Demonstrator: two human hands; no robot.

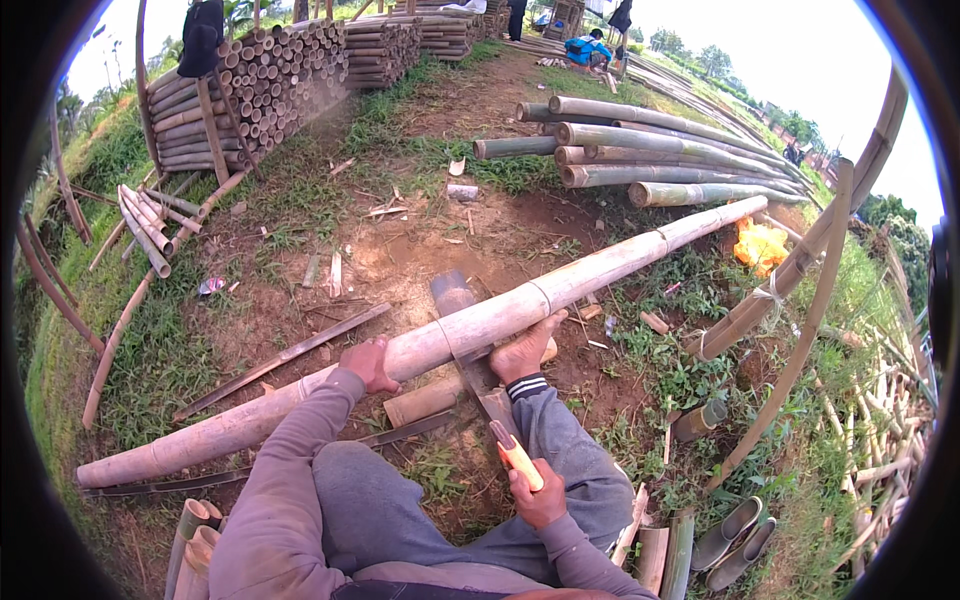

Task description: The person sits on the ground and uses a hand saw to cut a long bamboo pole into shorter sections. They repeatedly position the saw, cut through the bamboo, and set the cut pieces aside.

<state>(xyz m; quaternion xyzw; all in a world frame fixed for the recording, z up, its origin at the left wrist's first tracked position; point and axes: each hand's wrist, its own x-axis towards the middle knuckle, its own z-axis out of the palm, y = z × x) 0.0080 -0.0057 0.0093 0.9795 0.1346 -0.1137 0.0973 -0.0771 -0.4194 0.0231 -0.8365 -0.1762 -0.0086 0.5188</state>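
A long, pale bamboo pole point(490, 320) lies slantwise across the ground before me, from near left to far right. My left hand point(369, 366) is closed over its top, left of the middle. In my right hand point(538, 494) is the light wooden handle of a hand saw point(478, 378), its blade reaching forward to the pole. Beyond the pole, a grey flat piece point(452, 290) lines up with the blade; I cannot tell whether it is part of it. My bare foot point(527, 348) presses beside the pole, right of the blade. A short bamboo piece point(424, 400) lies beneath.
Several green-grey bamboo poles point(680, 155) lie stacked at the far right. Cut bamboo is piled point(285, 85) at the far left. An orange-yellow flame-like patch point(760, 246) is near the pole's far end. Shoes point(728, 533) stand at lower right. A person in blue point(589, 50) crouches far off.
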